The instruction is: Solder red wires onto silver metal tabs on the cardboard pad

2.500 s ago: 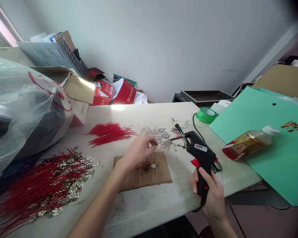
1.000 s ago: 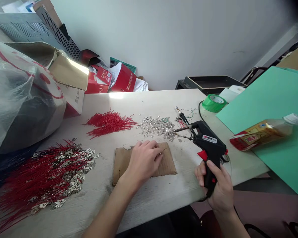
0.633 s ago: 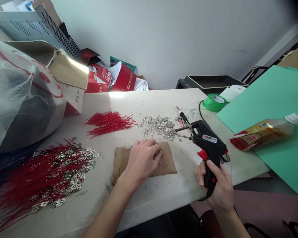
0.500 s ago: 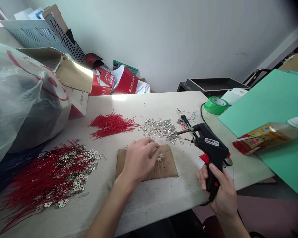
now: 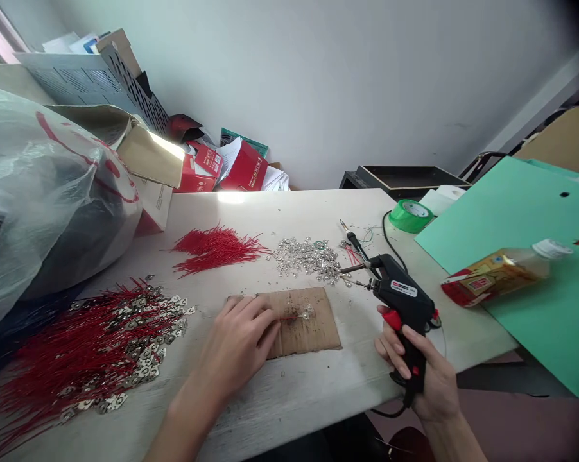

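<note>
My left hand (image 5: 244, 337) rests at the left part of a piece of brown cardboard (image 5: 318, 337), thumb and fingers pinched together. From its fingertips a thin red wire (image 5: 289, 317) runs right to small shiny metal pieces (image 5: 307, 312) on the cardboard. My right hand (image 5: 431, 378) is wrapped round the black grip of a soldering gun (image 5: 398, 285) with a red trigger. The gun's tip points left, over the edge of a heap of small metal pieces (image 5: 303, 258), apart from the cardboard.
Loose red wires (image 5: 217, 247) lie behind the cardboard. At left is a pile of red wires with metal tabs (image 5: 97, 359), beside a plastic bag (image 5: 63, 186). A soldering iron (image 5: 354, 242), green tape (image 5: 409, 215) and a drink bottle (image 5: 501, 273) are at right.
My left hand has moved left and down from above the metal pieces, and the red wire now shows from its fingers. My right hand still grips the soldering gun; the whole view has shifted slightly.
</note>
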A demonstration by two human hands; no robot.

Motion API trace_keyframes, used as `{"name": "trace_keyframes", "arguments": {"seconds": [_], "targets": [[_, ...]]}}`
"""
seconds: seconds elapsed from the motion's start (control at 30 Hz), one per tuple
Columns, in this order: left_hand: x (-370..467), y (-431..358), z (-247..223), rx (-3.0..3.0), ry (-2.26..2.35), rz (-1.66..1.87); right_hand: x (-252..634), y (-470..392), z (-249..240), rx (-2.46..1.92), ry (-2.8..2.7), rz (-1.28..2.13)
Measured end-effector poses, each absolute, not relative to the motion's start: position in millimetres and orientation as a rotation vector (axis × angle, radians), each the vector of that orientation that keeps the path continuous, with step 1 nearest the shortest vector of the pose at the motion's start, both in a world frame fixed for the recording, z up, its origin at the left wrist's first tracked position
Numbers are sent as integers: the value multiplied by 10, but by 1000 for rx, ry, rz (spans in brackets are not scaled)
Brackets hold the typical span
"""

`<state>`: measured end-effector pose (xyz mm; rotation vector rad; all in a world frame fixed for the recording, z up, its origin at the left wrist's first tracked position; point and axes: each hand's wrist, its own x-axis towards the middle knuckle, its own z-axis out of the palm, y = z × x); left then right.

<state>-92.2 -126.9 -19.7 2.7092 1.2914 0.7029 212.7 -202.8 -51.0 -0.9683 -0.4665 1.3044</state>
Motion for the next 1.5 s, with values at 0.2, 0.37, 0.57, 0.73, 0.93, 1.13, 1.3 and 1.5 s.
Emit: {"name": "trace_keyframes", "arguments": {"seconds": [0.2,0.37,0.57,0.73,0.93,1.13,1.3,1.5], "targets": [[-928,-1254,-231,2723,1291,759,2120,-2033,-495,-988,-508,1293],[-948,-1281,-234,2650,1317,882,2126,-2026,-475,-991,-522,1306],[-1002,-1297,-264,2532,1395,916,2130,-2020,-455,-975,-533,1333],[-978,-1277,-262,2592,1379,849,2111,-2022,-456,-1014,-549,1305],[-910,-1236,-211,2748,1360,585,2112,-2032,-470,-1129,-619,1236],[-866,-1217,-184,2922,1344,430,2125,-2053,-463,-1134,-650,1248],[-831,-1202,-185,3080,1283,351,2130,-2058,-457,-1131,-657,1258],[-832,-1182,-226,3020,1301,479,2129,-2051,-452,-1130,-673,1265]]}}
